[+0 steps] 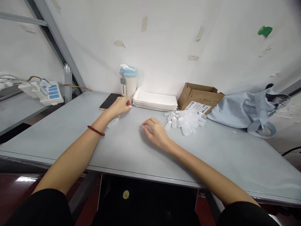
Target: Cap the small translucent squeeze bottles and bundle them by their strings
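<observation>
My left hand [121, 105] is over the table beside a phone [110, 101], fingers curled in a pinch. A small white bit shows at its fingertips, too small to name. Just below that wrist, a single translucent white tag with a thin loop [113, 122] lies flat. My right hand [155, 131] rests low over the middle of the table, its thumb and fingers slightly apart and nothing between them. To its right spreads a pile of similar translucent white tags [187, 122], partly fanned out, with a bit of metal at its top left.
Behind the hands stand a cream cup with a blue lid [129, 82], a stack of white envelopes [155, 99] and an open cardboard box [199, 97]. A light blue cloth bag [240, 110] lies at the right. Left of the grey table [70, 125] is a power strip [52, 93] with wires.
</observation>
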`<state>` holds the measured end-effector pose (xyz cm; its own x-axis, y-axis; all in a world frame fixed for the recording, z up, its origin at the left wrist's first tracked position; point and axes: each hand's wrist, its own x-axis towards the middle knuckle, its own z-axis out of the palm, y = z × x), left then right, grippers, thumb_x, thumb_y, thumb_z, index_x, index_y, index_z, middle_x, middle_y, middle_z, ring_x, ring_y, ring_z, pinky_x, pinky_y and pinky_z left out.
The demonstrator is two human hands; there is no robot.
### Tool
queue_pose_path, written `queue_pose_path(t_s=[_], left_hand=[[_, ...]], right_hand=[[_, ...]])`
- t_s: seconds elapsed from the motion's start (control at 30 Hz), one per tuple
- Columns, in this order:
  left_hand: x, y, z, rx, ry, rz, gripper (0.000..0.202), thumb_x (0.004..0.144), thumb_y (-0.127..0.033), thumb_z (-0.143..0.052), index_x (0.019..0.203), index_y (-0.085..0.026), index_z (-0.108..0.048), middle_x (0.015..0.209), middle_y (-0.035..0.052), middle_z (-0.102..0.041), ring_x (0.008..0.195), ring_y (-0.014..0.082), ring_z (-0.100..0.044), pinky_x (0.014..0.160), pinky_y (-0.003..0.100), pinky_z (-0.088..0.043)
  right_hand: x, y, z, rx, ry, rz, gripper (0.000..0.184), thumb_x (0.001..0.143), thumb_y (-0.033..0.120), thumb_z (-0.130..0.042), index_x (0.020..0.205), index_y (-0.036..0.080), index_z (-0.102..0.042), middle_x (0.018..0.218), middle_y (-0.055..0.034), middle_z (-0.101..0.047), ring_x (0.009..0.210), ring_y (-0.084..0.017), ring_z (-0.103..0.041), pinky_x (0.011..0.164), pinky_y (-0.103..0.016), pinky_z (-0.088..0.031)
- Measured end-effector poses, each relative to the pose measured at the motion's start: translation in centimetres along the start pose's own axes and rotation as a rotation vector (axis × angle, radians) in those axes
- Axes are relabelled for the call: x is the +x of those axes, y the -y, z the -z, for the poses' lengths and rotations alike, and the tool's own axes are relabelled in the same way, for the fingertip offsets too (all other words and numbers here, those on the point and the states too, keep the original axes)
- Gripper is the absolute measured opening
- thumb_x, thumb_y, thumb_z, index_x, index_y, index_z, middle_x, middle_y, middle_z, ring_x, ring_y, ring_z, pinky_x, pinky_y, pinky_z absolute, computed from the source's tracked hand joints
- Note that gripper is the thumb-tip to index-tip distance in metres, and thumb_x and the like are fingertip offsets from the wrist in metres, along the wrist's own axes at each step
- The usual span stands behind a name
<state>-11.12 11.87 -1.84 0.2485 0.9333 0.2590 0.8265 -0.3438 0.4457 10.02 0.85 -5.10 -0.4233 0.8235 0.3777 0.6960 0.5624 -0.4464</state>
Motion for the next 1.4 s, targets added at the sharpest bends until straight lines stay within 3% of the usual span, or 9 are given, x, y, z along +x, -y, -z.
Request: queue_pose_path(t_s=[0.17,0.33,0.47,0.6,0.9,1.03,1.17,1.27,1.4], left_hand=[[0.0,0.2,0.4,-0.289,-0.149,0.107,0.035,0.064,-0.026,-0.070,0.097,-0.013,-0.068,0.088,0.0073,-0.069,0.083,0.0219,-0.064,0.078,0.031,-0.050],[0.1,0.6,0.6,-0.619,-0.220,0.233,0.038,0.056,-0.027,-0.077,0.089,-0.011,-0.070,0.082,0.0052,-0.068,0.076,0.0194,-0.064,0.075,0.031,-0.050],[0.0,0.6,0.6,-0.720,-0.253,0.275,0.034,0.053,-0.022,-0.077,0.085,-0.010,-0.070,0.072,0.0026,-0.066,0.067,0.0171,-0.063,0.072,0.031,-0.050],[-0.2,0.3,0.5,-0.743,-0.268,0.289,0.034,0.051,-0.022,-0.079,0.082,-0.012,-0.071,0.071,0.0025,-0.066,0.070,0.0179,-0.063,0.073,0.031,-0.050],[-0.9,-0.8,0.6,-0.891,-0.186,0.310,0.031,0.050,-0.028,-0.084,0.076,-0.015,-0.072,0.078,0.0040,-0.070,0.079,0.0185,-0.062,0.079,0.032,-0.047],[-1.5,-2.5,0.2,-0.920,-0.041,0.258,0.034,0.053,-0.031,-0.085,0.084,-0.019,-0.075,0.087,0.0049,-0.071,0.088,0.0183,-0.059,0.072,0.029,-0.042],[-2.6,-5.5,-0.9,-1.122,0.172,0.169,0.032,0.055,-0.028,-0.086,0.084,-0.020,-0.076,0.085,0.0032,-0.069,0.080,0.0143,-0.057,0.070,0.029,-0.040],[-3.6,-7.6,-1.9,-1.201,0.289,0.148,0.028,0.058,-0.027,-0.085,0.083,-0.019,-0.076,0.088,0.0029,-0.068,0.077,0.0126,-0.055,0.075,0.030,-0.042],[-4.7,-9.4,-2.5,-1.287,0.291,0.106,0.024,0.058,-0.025,-0.084,0.080,-0.020,-0.075,0.086,0.0021,-0.068,0.079,0.0134,-0.057,0.083,0.032,-0.043]], right_hand=[[3.6,4.0,-3.5,-0.051,0.145,0.026,0.045,0.096,0.044,-0.042,0.122,0.009,-0.051,0.115,-0.0175,-0.059,0.108,-0.029,-0.053,0.091,-0.045,-0.041],[7.1,6.5,-6.1,-0.072,0.163,-0.061,0.077,0.081,0.071,-0.048,0.117,0.004,-0.054,0.114,-0.0220,-0.055,0.106,-0.035,-0.052,0.088,-0.047,-0.044],[8.1,7.0,-7.0,-0.110,0.214,-0.128,0.077,0.084,0.070,-0.043,0.116,0.001,-0.055,0.115,-0.0251,-0.054,0.110,-0.038,-0.051,0.089,-0.049,-0.043],[7.8,6.7,-7.0,-0.174,0.244,-0.098,0.062,0.090,0.058,-0.042,0.119,0.004,-0.055,0.118,-0.0242,-0.056,0.110,-0.037,-0.053,0.090,-0.050,-0.042],[4.8,3.5,-4.0,-0.022,0.253,-0.012,0.054,0.080,0.037,-0.059,0.125,0.008,-0.051,0.113,-0.0164,-0.055,0.108,-0.029,-0.053,0.091,-0.042,-0.045],[0.5,0.2,-1.0,0.201,0.108,-0.099,0.052,0.075,0.027,-0.064,0.123,0.015,-0.050,0.113,-0.0118,-0.055,0.099,-0.021,-0.057,0.089,-0.038,-0.048],[-3.1,-2.5,2.2,0.252,-0.067,-0.141,0.047,0.074,0.022,-0.062,0.120,0.020,-0.050,0.112,-0.0090,-0.058,0.098,-0.021,-0.058,0.082,-0.037,-0.050],[-4.2,-3.1,3.6,0.241,-0.132,-0.098,0.046,0.073,0.014,-0.057,0.119,0.023,-0.051,0.115,-0.0078,-0.059,0.100,-0.020,-0.058,0.080,-0.037,-0.051],[-4.4,-2.3,4.2,0.181,-0.192,0.057,0.053,0.072,0.005,-0.049,0.120,0.025,-0.051,0.120,-0.0083,-0.058,0.108,-0.021,-0.056,0.081,-0.037,-0.052]])
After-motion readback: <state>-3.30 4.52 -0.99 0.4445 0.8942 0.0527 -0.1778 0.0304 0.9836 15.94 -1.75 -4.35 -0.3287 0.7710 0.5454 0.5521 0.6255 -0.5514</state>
